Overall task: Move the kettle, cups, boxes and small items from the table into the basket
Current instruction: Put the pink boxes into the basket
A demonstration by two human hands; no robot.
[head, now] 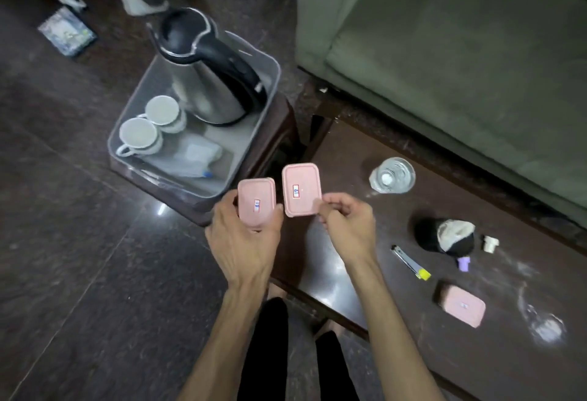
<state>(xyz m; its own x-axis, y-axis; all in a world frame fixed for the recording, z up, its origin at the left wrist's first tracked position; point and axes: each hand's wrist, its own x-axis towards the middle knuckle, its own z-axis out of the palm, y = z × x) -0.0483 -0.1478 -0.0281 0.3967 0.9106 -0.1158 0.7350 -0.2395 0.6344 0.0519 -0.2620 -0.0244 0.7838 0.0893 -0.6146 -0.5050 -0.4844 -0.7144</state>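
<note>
Currently, head view, boxes stage. My left hand [246, 235] grips one small pink rectangular lidded plastic box [256, 203], fingers curled round its sides; my right hand [346, 221] pinches a second pink lidded box [301, 189] by its near corner. Both boxes are lifted between the dark table [365, 276] and the clear plastic basket [193, 133], just short of its near rim.

Already in the basket: steel kettle with black handle [209, 73], two white cups [149, 125].

Remaining on the table: third pink box [464, 305], clear water bottle [392, 175], nail clipper [409, 262], black-and-cream pouch [446, 235].

Next move, by my judgement: carry both boxes forward over the rim, set them flat beside the cups.
</note>
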